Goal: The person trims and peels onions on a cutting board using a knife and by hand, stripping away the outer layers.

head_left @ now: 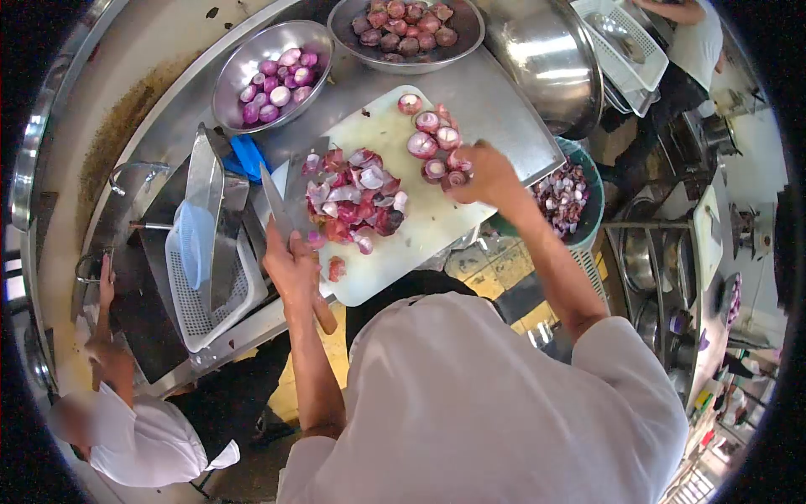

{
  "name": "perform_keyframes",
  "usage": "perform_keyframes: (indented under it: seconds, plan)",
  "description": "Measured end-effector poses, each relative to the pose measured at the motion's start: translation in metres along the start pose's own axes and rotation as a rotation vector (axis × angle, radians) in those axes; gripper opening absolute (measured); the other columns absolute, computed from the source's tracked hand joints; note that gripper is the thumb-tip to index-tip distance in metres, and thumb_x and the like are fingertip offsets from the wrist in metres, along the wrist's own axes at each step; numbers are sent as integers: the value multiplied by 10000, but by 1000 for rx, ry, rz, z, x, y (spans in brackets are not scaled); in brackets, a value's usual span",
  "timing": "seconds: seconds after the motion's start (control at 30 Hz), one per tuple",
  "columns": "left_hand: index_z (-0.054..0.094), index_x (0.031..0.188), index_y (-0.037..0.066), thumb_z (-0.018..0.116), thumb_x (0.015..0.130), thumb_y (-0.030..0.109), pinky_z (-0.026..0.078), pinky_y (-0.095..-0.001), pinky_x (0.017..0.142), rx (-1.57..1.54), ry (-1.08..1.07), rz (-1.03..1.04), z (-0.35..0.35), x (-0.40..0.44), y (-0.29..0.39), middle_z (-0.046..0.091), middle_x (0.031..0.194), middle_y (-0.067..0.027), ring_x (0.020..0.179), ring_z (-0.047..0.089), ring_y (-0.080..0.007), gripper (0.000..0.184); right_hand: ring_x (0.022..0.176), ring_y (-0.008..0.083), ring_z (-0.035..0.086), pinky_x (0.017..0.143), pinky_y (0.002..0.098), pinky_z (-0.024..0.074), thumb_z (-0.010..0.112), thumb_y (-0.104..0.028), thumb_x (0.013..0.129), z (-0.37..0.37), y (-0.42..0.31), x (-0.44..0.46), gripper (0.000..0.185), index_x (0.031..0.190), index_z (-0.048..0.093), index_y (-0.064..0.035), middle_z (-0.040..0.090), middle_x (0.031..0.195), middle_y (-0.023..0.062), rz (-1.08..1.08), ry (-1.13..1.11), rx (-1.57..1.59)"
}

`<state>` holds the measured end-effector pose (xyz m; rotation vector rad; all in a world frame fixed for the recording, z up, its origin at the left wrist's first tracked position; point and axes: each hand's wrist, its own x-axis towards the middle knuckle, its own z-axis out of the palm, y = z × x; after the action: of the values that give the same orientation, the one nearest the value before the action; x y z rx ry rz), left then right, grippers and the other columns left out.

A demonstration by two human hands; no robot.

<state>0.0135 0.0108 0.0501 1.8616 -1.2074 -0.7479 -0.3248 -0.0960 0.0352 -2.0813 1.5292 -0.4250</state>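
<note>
My left hand (pixel 290 265) is closed around a knife (pixel 276 204). Its blade points away from me and its wooden handle sticks out below the hand. A small purple piece (pixel 316 239) lies by the fingertips. On the right of the white cutting board (pixel 437 239), my right hand (pixel 489 178) has its fingers bent over a red onion (pixel 456 179), partly covered by them. Beside it sit several red onions (pixel 422 145) with cut ends and skins on. A heap of onion skins (pixel 357 197) lies mid-board.
Steel bowls hold peeled onions (pixel 279 88) and unpeeled onions (pixel 407 29). A big steel pot (pixel 541 59) stands at the back right. Below the table edge is a green bin (pixel 594 189) of skins. A white basket (pixel 197 323) is at left, near another person (pixel 151 441).
</note>
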Motion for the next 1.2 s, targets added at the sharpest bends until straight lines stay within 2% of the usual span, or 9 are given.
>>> perform_keyframes:
  seconds: [0.2,0.4,0.47,0.67,0.8,0.9,1.0,1.07,1.2]
  plan:
    - [457,1378,29,476,957,-1,501,-321,469,12,-14,116,23,6,19,703,828,-135,640,717,-182,423,981,392,618,800,473,526,836,-186,659,45,23,-15,509,1100,607,-73,623,1082,181,-27,258,0]
    - [465,1333,63,467,973,26,508,-290,438,43,-320,-110,39,6,48,720,976,-156,618,703,-163,362,888,324,678,693,393,551,580,-147,863,10,5,-13,292,1123,588,-15,644,1067,153,243,6,1811]
    - [468,1333,76,469,978,44,500,-287,423,12,-410,-105,51,0,58,718,992,-156,620,699,-161,356,988,362,648,966,510,517,446,-131,918,15,1,-2,304,1080,557,102,638,1043,195,290,-43,2098]
    - [394,1399,50,446,1016,98,503,-296,409,84,-623,170,78,-21,94,714,917,-147,578,690,-192,390,913,307,671,805,442,557,346,-296,1059,47,-30,18,360,1080,551,-1,646,1009,167,472,384,1795]
    - [483,1024,-46,508,880,-17,515,-540,672,227,-623,225,88,-23,95,672,792,-246,752,666,-462,150,815,221,666,703,348,559,377,-241,1065,48,-47,21,244,1139,508,-49,647,1021,146,378,534,1458]
    - [448,1056,-26,462,917,-6,494,-330,385,358,-664,274,95,-17,82,637,692,-127,503,658,-206,141,789,179,639,698,313,548,378,-182,1059,57,-49,24,191,1164,477,-58,636,1047,133,291,627,1307]
    - [432,994,-25,466,878,-23,476,-325,358,326,-635,332,99,-11,84,626,678,-124,492,652,-204,121,822,156,615,699,293,537,375,-147,1050,68,-53,24,175,1174,461,-59,611,1041,109,144,751,1083]
    - [492,978,-72,500,864,-6,497,-571,681,275,-687,83,98,-7,100,626,747,-328,769,645,-493,132,844,150,606,696,287,534,376,-134,1045,71,-55,20,171,1177,457,-60,595,1024,93,56,819,864]
    - [487,992,-64,501,874,7,496,-571,677,222,-584,200,117,-7,67,625,754,-336,779,645,-498,139,863,172,607,618,329,543,357,-99,1011,79,-55,18,222,1220,428,-70,592,1077,156,320,627,1136]
